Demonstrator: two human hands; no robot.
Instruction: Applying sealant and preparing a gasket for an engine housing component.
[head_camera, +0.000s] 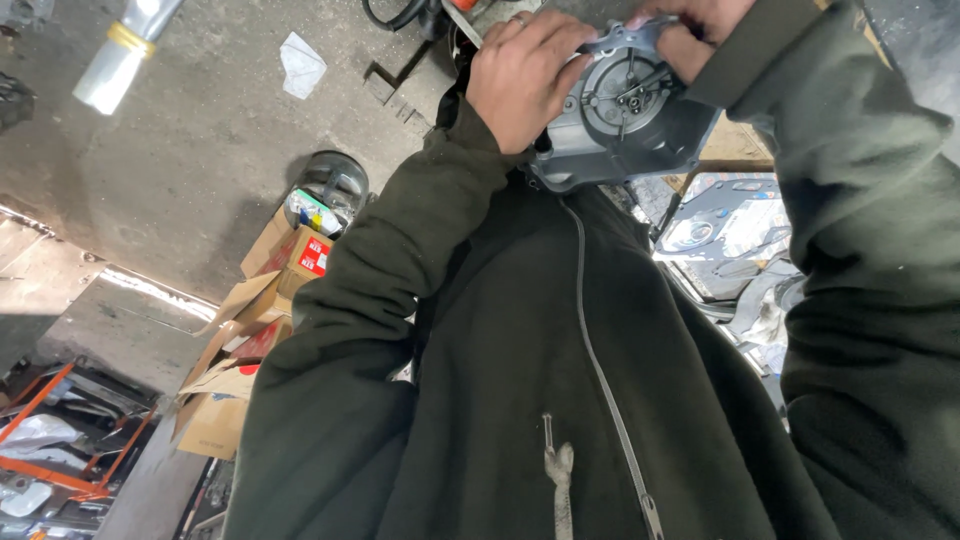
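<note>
I'm holding the grey engine cover (625, 110) up, left hand (525, 80) wrapped round its edge, right hand (695, 30) seemingly pinching the rim, half cropped. Guessing I'm checking the inside, so it's needing a steady grip next.

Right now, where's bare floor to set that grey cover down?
Both the left hand and right hand grip the grey metal engine cover. Bare concrete floor lies between the crumpled white paper, the foil-wrapped roll and the clear jar. Crowded: cardboard boxes below the jar, and grey panels under the right sleeve.
</note>
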